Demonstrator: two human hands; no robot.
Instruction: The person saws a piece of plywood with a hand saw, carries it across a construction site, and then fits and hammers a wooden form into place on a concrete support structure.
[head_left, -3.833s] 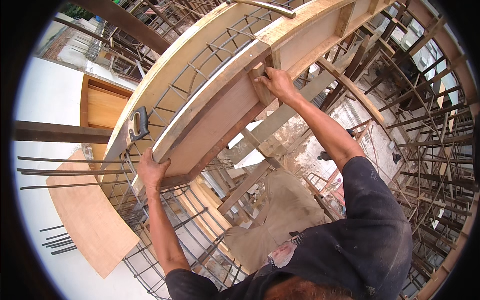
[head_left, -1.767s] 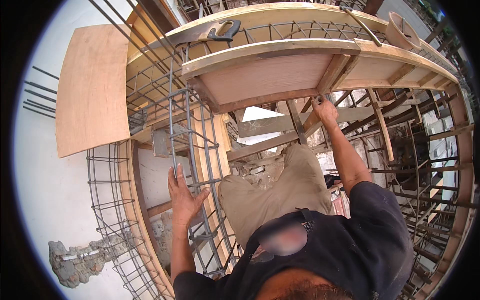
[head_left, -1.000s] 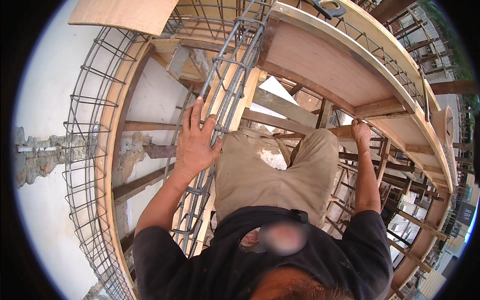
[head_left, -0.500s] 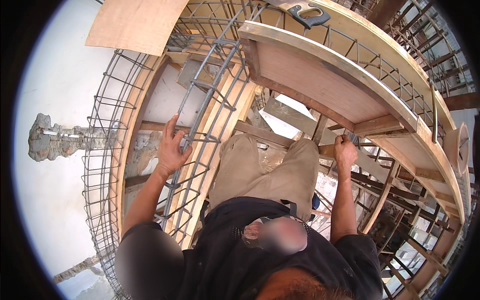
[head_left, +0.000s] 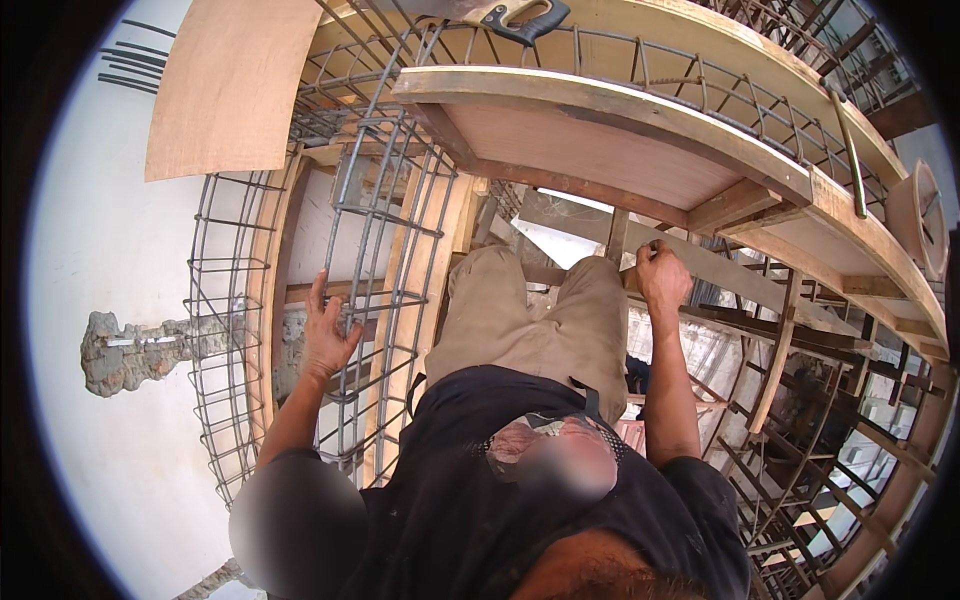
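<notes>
My left hand (head_left: 328, 338) lies against a long steel rebar cage (head_left: 372, 215) on my left. Its fingers are apart, the index finger stretched along a bar. Close beside my right knee, my right hand (head_left: 663, 278) is closed, fingers curled inward. What it grips, if anything, is hidden. Just past it runs a grey-brown wooden plank (head_left: 720, 275). Between the hands are my bent knees in khaki trousers (head_left: 530, 320). Ahead stands a curved wooden formwork panel (head_left: 580, 135) with a timber frame.
A handsaw (head_left: 525, 22) with a black-edged handle lies at the top. A bare plywood sheet (head_left: 225, 95) rests over the left cage (head_left: 222, 320). A pinkish bucket (head_left: 915, 220) stands far right. Timber props and struts (head_left: 785, 350) fill the drop below right.
The whole view has turned, so the plywood sheet sits lower and the saw farther left. My left hand stays at the rebar; my right hand appears slightly higher beside the knee.
</notes>
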